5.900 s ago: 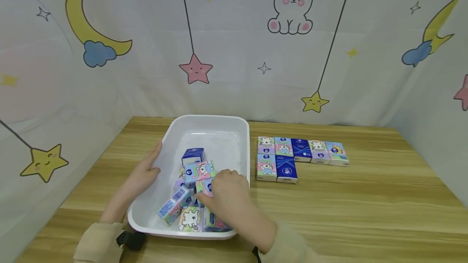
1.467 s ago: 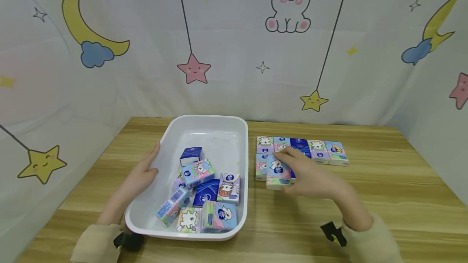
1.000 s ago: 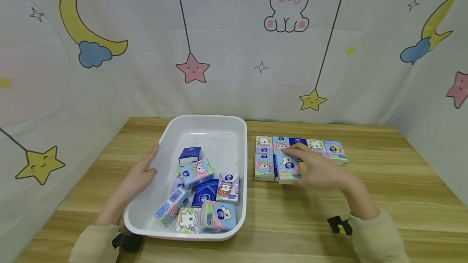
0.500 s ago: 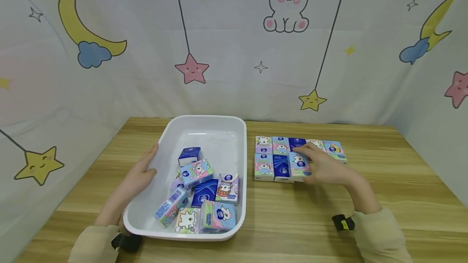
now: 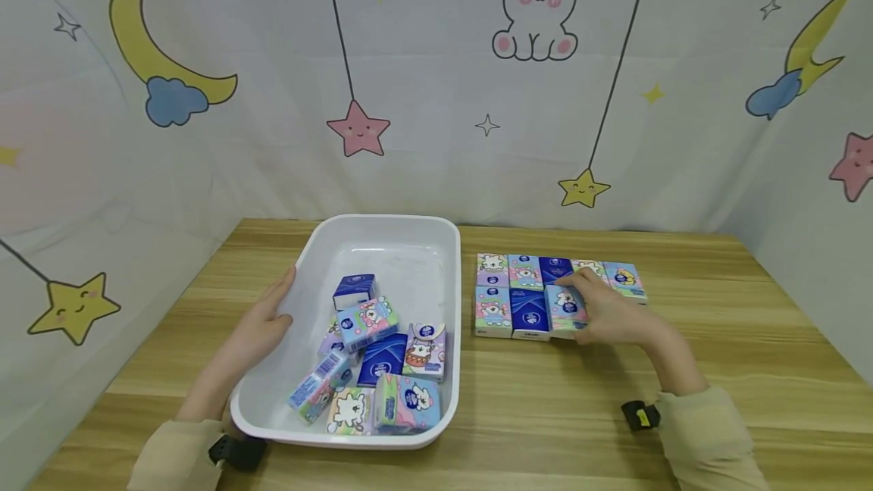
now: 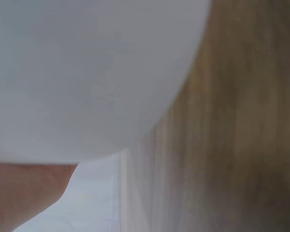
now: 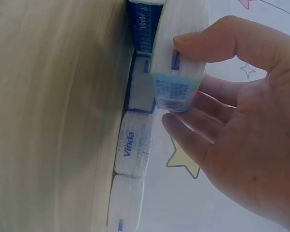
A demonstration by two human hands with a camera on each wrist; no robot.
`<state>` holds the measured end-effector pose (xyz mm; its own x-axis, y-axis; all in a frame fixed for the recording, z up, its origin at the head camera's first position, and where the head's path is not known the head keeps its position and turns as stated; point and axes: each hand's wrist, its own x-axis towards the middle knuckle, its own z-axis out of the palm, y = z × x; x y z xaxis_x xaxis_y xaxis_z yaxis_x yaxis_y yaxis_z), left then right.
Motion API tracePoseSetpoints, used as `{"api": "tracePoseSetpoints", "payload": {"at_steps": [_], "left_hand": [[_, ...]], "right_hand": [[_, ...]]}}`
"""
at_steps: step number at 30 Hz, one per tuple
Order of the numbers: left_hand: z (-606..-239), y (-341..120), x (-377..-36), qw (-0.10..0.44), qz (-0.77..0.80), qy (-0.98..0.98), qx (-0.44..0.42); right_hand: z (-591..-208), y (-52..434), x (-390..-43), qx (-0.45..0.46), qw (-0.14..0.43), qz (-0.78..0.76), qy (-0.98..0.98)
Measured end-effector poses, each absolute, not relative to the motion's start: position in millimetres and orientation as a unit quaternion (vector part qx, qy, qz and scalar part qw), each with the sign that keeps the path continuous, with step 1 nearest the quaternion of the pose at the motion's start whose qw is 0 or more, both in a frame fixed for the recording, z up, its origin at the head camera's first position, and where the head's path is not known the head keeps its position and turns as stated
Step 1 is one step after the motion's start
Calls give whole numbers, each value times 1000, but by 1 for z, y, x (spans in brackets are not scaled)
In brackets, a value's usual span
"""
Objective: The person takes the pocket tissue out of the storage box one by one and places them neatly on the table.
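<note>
- The tissue pack (image 5: 565, 307), pale blue with a small animal print, sits in the near row of packs on the wooden table (image 5: 716, 370), third from the white bin (image 5: 382, 237), touching the dark blue pack (image 5: 530, 313) on its bin side.
- The right hand (image 5: 609, 311) pinches this pack: in the right wrist view the thumb (image 7: 222, 41) lies over its top face and the other fingers (image 7: 193, 140) curl under its side, the pack's (image 7: 178, 53) barcode end towards the camera.
- Behind it, farther from the bin's near edge, runs the back row of packs (image 5: 555, 270), five side by side, edges touching the near row.
- The near row starts just beside the bin's right wall with a pink-and-green pack (image 5: 493, 309).
- The left hand (image 5: 262, 324) grips the bin's left rim, thumb inside, fingers outside; the left wrist view shows only blurred white wall (image 6: 87, 72) and wood.
- Inside the bin, a loose heap of packs (image 5: 371, 362) lies towards its near end, some flat, some tilted.
- Beyond the bin hangs a pale curtain (image 5: 436, 82) printed with stars, moons and a rabbit.
</note>
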<state>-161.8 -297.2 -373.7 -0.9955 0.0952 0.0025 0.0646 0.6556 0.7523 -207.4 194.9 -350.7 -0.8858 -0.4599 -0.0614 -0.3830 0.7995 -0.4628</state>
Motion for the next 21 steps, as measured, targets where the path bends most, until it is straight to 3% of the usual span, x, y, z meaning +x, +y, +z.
{"api": "tracePoseSetpoints", "payload": {"at_steps": [21], "left_hand": [[-373,-296,-162,29,416,908,35]], "right_hand": [[-359,191,-209,-223,73,-181,955]]}}
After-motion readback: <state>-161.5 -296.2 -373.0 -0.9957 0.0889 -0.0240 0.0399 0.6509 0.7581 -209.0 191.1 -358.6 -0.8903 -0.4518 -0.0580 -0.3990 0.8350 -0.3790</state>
